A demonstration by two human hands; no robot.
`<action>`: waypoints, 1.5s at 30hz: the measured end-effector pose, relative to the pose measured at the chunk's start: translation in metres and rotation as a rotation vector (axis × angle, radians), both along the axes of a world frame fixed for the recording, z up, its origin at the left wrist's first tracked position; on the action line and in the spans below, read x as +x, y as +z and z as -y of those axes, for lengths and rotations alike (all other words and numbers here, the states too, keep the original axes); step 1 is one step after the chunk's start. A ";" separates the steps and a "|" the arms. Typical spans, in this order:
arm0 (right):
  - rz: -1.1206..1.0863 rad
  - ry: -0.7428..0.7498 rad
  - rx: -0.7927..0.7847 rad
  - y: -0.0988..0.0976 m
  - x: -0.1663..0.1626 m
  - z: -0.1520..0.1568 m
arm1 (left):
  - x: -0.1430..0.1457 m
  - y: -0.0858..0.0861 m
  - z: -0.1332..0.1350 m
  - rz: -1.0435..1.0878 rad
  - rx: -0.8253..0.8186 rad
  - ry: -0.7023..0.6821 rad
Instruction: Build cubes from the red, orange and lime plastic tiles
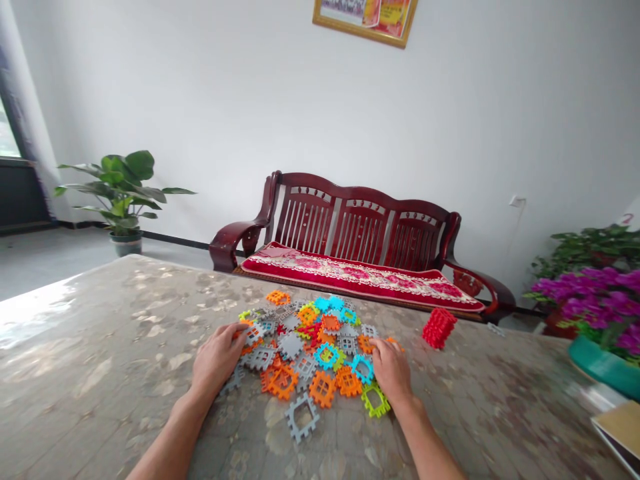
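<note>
A heap of flat plastic interlocking building blocks (305,367) lies on the table, in grey, orange, blue, green and red. Many are square with notched edges and window-like openings. My left hand (217,355) rests at the heap's left edge, fingers reaching over grey and orange blocks. At the right edge is my right hand (393,365), its fingertips against the blocks beside an orange piece. Both hands look loosely open, though the undersides of the fingers are hidden. A grey open-frame block (302,417) lies nearest me, and a green frame block (375,399) sits by my right wrist.
A stack of red blocks (439,327) stands to the right on the patterned tablecloth (115,373). Purple flowers in a teal pot (607,367) and a box-like object (620,430) occupy the right side. Beyond the table stands a wooden bench (360,230); a potted plant (125,193) is at left.
</note>
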State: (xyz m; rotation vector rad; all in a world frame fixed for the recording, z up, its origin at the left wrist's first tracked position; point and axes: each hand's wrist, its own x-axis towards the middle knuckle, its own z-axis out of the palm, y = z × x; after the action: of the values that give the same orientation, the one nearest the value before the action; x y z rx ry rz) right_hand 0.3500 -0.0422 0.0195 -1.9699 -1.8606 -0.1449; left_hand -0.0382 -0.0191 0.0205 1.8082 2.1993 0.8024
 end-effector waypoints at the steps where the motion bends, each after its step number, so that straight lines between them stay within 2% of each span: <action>1: 0.011 0.010 -0.005 0.000 0.000 -0.001 | 0.000 0.000 0.000 0.002 0.002 0.001; 11: -0.076 0.021 -0.082 0.003 0.001 -0.008 | 0.001 0.003 0.002 -0.003 -0.012 0.005; 18: -0.080 -0.112 -0.137 0.017 -0.005 -0.006 | 0.002 0.004 0.003 0.000 -0.013 0.002; 32: 0.029 -0.123 -0.186 0.017 -0.002 -0.008 | 0.000 0.000 0.002 0.017 0.011 -0.008; 37: -0.020 -0.140 -0.156 0.016 -0.002 -0.009 | -0.001 -0.002 0.000 0.004 0.017 -0.005; 41: -0.148 -0.212 -0.064 0.023 0.015 -0.008 | -0.002 -0.002 0.000 0.001 0.025 -0.012; 45: -0.182 -0.337 -0.014 0.028 0.044 -0.006 | -0.001 0.000 0.001 -0.005 0.030 -0.010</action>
State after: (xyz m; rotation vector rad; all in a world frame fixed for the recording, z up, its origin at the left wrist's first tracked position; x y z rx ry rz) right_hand 0.3944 -0.0358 0.0472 -2.2127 -1.4118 -0.0486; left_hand -0.0390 -0.0203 0.0200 1.8345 2.1913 0.8341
